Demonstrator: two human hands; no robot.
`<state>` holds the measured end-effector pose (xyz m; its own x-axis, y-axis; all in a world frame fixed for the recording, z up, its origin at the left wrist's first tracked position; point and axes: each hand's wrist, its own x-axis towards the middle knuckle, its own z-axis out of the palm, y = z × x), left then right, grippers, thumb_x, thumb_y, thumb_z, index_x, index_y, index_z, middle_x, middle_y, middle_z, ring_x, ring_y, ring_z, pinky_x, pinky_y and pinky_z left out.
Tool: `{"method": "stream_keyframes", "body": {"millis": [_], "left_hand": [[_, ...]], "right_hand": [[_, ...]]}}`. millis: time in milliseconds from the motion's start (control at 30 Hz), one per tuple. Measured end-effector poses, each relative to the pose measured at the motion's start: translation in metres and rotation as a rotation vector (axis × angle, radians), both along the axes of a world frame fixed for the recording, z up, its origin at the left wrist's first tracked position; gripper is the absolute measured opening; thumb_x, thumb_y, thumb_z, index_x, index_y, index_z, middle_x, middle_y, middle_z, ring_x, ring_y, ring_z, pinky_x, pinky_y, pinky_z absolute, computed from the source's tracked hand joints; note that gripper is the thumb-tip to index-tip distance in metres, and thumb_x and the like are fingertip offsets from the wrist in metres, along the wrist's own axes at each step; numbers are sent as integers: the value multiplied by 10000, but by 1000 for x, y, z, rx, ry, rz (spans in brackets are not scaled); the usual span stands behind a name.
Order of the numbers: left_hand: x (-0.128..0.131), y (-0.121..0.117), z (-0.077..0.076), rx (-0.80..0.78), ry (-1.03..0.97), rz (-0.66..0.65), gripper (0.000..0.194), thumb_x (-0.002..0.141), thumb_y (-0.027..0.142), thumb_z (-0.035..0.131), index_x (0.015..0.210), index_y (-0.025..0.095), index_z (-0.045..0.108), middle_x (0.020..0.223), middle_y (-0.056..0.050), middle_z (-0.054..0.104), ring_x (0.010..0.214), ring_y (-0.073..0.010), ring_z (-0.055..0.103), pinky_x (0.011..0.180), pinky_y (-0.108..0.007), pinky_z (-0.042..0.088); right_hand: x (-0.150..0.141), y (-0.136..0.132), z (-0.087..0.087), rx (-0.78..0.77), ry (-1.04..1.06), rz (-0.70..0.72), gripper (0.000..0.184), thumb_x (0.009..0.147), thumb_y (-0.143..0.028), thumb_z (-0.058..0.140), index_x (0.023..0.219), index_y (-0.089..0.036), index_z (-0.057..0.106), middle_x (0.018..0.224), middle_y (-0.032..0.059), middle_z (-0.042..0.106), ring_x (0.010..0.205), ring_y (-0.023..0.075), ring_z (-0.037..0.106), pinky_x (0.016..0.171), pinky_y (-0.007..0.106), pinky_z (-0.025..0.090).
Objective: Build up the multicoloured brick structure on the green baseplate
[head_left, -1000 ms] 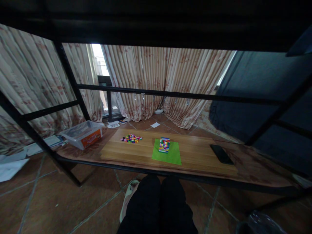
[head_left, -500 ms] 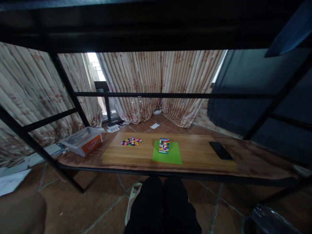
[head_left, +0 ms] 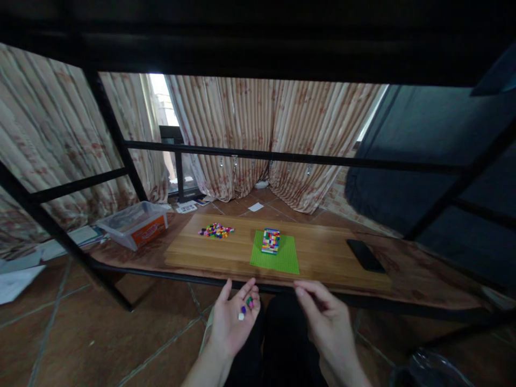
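Observation:
My left hand is held palm up over my lap, fingers loosely cupped, with a few small coloured bricks resting on the palm. Beside it, my right hand has its fingers curled inward, thumb and fingertips close together near the left palm; nothing shows in them. On the wooden board ahead lies a green baseplate carrying a multicoloured brick block. A loose pile of coloured bricks lies on the board to the left.
A clear plastic box with an orange label stands at the table's left end. A black phone lies at the right. Black frame bars cross the view, with curtains behind, papers on the tiled floor and a dark cloth at right.
Both hands have come up into view over my lap; neither was clearly seen before. The left palm now shows small bricks. The camera tilted slightly.

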<state>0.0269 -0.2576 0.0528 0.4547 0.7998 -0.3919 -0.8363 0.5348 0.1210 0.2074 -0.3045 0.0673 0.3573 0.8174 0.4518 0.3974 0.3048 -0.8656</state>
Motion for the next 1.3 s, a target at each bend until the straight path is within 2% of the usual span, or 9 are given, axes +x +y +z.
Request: {"method": "stream_keyframes", "body": {"millis": [100, 267, 367, 567, 867, 1000, 1133, 1200, 1300], "left_hand": [[12, 1, -7, 15, -8, -30, 507, 902, 360, 509, 1245, -13, 487, 972, -178, 618, 862, -193, 640, 780, -288, 544], [17, 11, -2, 71, -55, -68, 624, 907, 416, 486, 1364, 0, 397, 1228, -232, 576, 1127, -270, 590, 948, -349, 484], [21, 20, -1, 98, -72, -127, 652, 907, 463, 466, 1384, 25, 390, 1298, -233, 547, 1152, -273, 577, 898, -329, 496], [35, 40, -3, 108, -86, -149, 648, 914, 485, 442, 1363, 18, 415, 1300, -231, 550, 993, -197, 638, 757, -251, 516], [46, 81, -13, 55, 9, -134, 486, 914, 421, 466, 1153, 20, 602, 1140, -197, 633, 892, -165, 642, 719, -223, 521], [47, 89, -29, -12, 300, -127, 260, 862, 305, 584, 923, 69, 675, 845, -114, 666, 698, -118, 615, 631, -205, 503], [42, 92, -38, 103, 609, -159, 216, 703, 272, 763, 791, 103, 663, 691, -28, 605, 470, -25, 426, 383, -124, 246], [37, 96, -36, 197, 653, -173, 248, 646, 272, 801, 749, 105, 650, 657, 0, 570, 431, 5, 317, 372, -123, 129], [30, 107, -29, 256, 665, -229, 273, 607, 273, 822, 724, 99, 647, 639, 15, 538, 429, 18, 248, 386, -131, 88]], "right_hand": [[-16, 4, -16, -85, -103, 177, 177, 894, -297, 577, 998, -228, 703, 963, 41, 682, 906, 174, 657, 792, 274, 525], [-20, 13, -29, -69, -203, 213, 218, 916, -224, 520, 1061, -260, 679, 991, 39, 661, 923, 168, 650, 815, 261, 513], [-15, 23, -32, -48, -263, 228, 225, 924, -202, 498, 1055, -264, 670, 990, 40, 648, 931, 166, 641, 813, 258, 514], [-9, 51, -40, -63, -426, 205, 261, 913, -174, 506, 1099, -286, 653, 998, 48, 625, 937, 186, 619, 807, 296, 516], [-4, 98, -57, -127, -464, 182, 167, 912, -201, 491, 946, -233, 651, 909, 55, 624, 846, 198, 619, 760, 324, 508], [-7, 110, -65, -146, -419, 179, 148, 916, -202, 481, 916, -222, 627, 890, 54, 615, 825, 191, 615, 726, 305, 499], [-11, 115, -64, -133, -406, 176, 137, 916, -196, 481, 916, -225, 615, 878, 40, 606, 805, 181, 606, 713, 289, 483], [-13, 117, -61, -138, -400, 211, 143, 920, -193, 474, 908, -227, 613, 873, 33, 599, 803, 175, 601, 717, 283, 475], [-14, 122, -55, -143, -354, 257, 150, 926, -197, 467, 893, -227, 611, 872, 27, 595, 811, 166, 601, 716, 269, 471]]}}
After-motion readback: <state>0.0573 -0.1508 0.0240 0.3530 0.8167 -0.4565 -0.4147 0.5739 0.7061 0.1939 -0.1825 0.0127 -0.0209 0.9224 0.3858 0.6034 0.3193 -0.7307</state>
